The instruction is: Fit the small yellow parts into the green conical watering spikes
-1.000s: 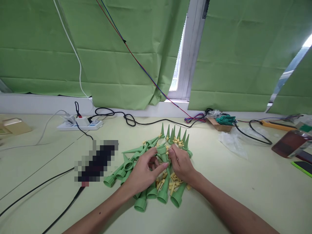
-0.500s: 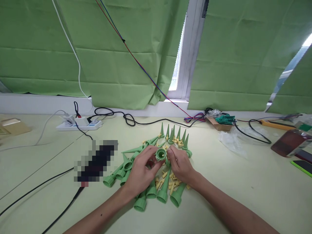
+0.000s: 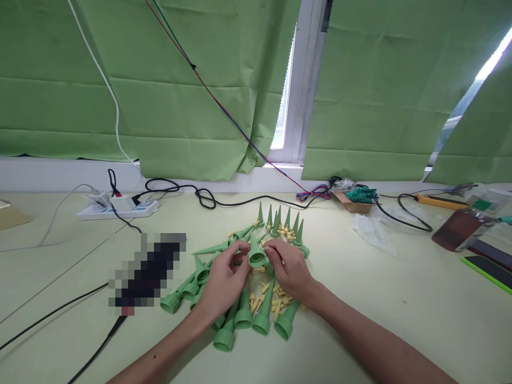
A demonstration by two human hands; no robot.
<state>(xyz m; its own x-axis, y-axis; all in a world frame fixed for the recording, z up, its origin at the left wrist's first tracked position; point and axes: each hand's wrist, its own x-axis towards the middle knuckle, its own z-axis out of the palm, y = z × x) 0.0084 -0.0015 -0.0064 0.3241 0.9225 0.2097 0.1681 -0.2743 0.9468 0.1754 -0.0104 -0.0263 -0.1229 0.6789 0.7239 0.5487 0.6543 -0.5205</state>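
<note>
Between the fingers of my left hand [image 3: 224,276] is a green plastic cone spike [image 3: 256,250], its round hollow end facing me and its point slanting up and away. My right hand [image 3: 292,268] is closed in a pinch at the cone's right side; what its fingertips hold, if anything, is too small to make out. Under and around both hands lie several more green cone spikes [image 3: 262,317] on their sides. Small yellow plastic fittings [image 3: 278,304] are heaped among them, partly covered by my right hand. Behind, several green spikes [image 3: 288,217] stand point up, with yellow pieces beside them.
A dark blurred device [image 3: 150,274] with a cable lies to the left. At the back are a power strip [image 3: 120,208] and black cables. On the right are a small cardboard box [image 3: 352,202], a plastic bag [image 3: 372,232], a dark red bottle [image 3: 456,229] and a green-edged phone [image 3: 490,273].
The cone in my left hand has tipped, so its point now shows above the open end. My right hand stays pinched beside it. The whole view has shifted slightly.
</note>
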